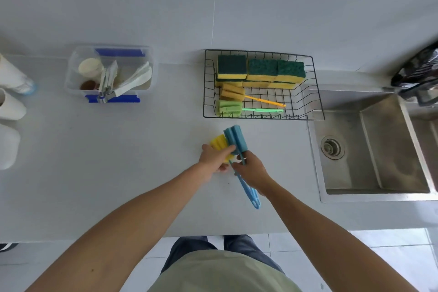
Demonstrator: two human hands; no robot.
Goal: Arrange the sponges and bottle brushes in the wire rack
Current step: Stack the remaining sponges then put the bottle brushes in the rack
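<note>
Two hands meeting over pale grey countertop (118,173). Right hand (252,169) curled round handle of blue sponge-headed bottle brush (235,137), foam head beyond fingertips. Left hand (214,158) gripping yellow sponge-headed bottle brush (219,142), its head touching blue one. Beyond fingers: black wire rack (317,102) holding green-topped yellow sponges (263,70), orange bottle brush (233,93), green bottle brush (229,108). Right of fingers: steel sink (379,149).

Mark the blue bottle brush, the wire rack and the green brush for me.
blue bottle brush (235,138): head view, sponge head.
wire rack (317,92): head view, right rim.
green brush (228,108): head view, sponge head, inside the rack.
</note>
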